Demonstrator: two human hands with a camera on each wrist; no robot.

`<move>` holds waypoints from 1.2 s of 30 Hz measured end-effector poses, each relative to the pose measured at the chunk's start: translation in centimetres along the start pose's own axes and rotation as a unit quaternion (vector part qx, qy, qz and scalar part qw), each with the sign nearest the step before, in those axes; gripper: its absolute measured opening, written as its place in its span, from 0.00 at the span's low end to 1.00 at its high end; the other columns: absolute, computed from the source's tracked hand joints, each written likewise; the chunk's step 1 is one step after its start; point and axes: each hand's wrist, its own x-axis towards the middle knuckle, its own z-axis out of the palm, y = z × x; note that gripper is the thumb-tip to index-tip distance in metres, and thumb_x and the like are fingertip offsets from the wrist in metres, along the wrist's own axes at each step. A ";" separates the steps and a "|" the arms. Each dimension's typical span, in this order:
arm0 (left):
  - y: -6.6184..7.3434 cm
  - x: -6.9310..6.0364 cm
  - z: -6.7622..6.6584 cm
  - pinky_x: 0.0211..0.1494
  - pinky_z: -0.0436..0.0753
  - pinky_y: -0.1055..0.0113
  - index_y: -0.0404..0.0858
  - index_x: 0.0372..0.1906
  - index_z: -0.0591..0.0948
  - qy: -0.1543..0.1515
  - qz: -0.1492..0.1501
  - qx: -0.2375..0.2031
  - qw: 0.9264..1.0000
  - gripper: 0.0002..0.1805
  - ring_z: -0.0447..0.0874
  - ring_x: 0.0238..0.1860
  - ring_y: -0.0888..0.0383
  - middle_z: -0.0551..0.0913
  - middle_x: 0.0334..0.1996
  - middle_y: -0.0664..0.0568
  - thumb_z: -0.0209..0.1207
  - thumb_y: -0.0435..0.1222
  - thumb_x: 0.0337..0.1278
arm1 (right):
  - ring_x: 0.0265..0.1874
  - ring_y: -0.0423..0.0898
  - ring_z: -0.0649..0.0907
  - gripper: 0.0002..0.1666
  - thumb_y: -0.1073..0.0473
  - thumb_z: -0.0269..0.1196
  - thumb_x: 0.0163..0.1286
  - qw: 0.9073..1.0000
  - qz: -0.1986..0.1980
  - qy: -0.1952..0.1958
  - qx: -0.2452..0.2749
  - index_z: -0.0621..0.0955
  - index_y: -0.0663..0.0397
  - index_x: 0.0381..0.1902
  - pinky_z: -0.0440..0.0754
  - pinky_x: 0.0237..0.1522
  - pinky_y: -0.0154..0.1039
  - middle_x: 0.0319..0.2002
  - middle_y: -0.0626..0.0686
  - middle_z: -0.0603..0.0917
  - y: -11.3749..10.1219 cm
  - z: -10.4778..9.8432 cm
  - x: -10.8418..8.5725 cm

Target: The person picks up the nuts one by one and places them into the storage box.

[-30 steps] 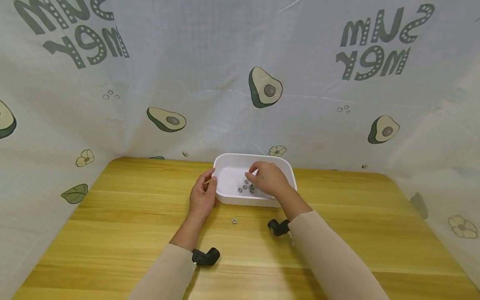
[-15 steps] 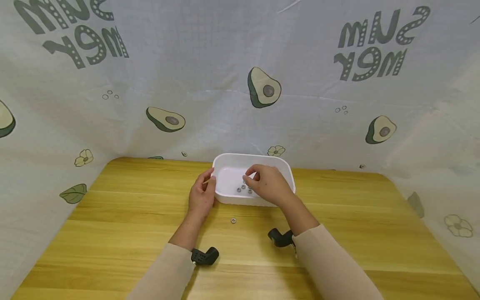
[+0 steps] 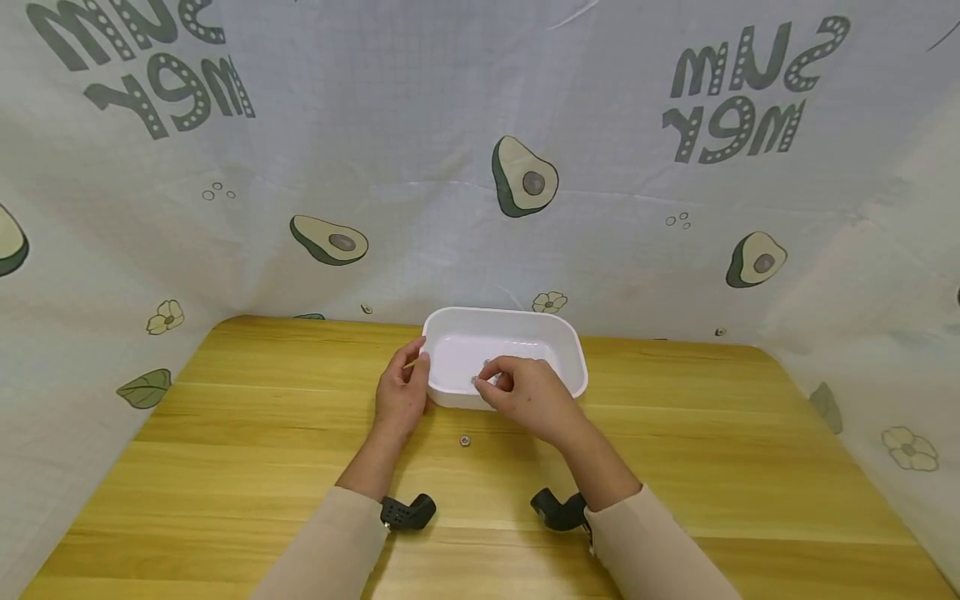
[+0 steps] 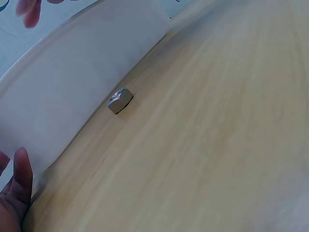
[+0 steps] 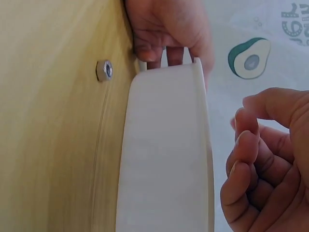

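A white rectangular tray [image 3: 450, 402] stands toward the back of the wooden table. My left hand [image 3: 400, 398] touches its left end, thumb and fingertips against the outer wall. Over the front rim hangs my right hand [image 3: 528, 398], its thumb and index fingertips meeting. In the right wrist view the right fingers [image 5: 245, 147] curl and no object shows between them, though something small could be hidden. A single metal hex nut [image 3: 465, 441] lies in front of the tray, also visible beside the tray wall [image 4: 58, 82]. Inside, a small nut [image 3: 475, 380] shows by the right fingertips; the right hand covers others.
The wooden table [image 3: 300, 433] reaches a pale curtain [image 3: 420, 208] printed with avocados behind the tray. Black wrist cameras sit on both wrists, the left camera [image 3: 408, 512] and the right camera [image 3: 557, 510] low over the table.
My right hand has moved from above the nuts inside the tray toward its front rim, hiding more of them. The left hand keeps its place at the tray's left end.
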 end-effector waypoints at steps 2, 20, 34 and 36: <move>0.0 0.0 0.0 0.34 0.82 0.69 0.56 0.70 0.75 0.000 0.004 -0.001 1.000 0.22 0.80 0.54 0.49 0.79 0.64 0.51 0.51 0.49 0.76 | 0.21 0.42 0.74 0.06 0.52 0.69 0.69 1.000 0.001 -0.003 0.007 0.87 0.46 0.39 0.72 0.25 0.35 0.21 0.45 0.78 0.0 0.2 -0.4; 0.2 0.0 0.1 0.33 0.81 0.69 0.56 0.70 0.75 0.005 -0.004 0.000 1.000 0.22 0.80 0.50 0.50 0.81 0.62 0.49 0.51 0.49 0.76 | 0.20 0.40 0.74 0.03 0.55 0.68 0.68 0.998 -0.018 -0.058 0.012 0.87 0.46 0.37 0.71 0.24 0.32 0.21 0.43 0.79 0.7 2.5 -2.0; 0.0 0.0 0.1 0.34 0.81 0.69 0.56 0.70 0.75 0.005 -0.002 0.006 1.000 0.22 0.80 0.54 0.50 0.79 0.64 0.51 0.51 0.49 0.77 | 0.23 0.41 0.76 0.10 0.57 0.69 0.66 0.992 -0.019 -0.126 0.007 0.85 0.51 0.44 0.75 0.28 0.35 0.23 0.45 0.79 1.9 3.8 -2.0; 0.1 0.0 0.0 0.34 0.81 0.69 0.56 0.70 0.75 0.005 0.000 0.005 1.000 0.22 0.80 0.54 0.49 0.78 0.65 0.51 0.51 0.49 0.77 | 0.23 0.40 0.76 0.09 0.57 0.69 0.65 0.991 -0.020 -0.131 0.008 0.84 0.51 0.43 0.74 0.27 0.34 0.23 0.45 0.79 2.0 3.9 -1.9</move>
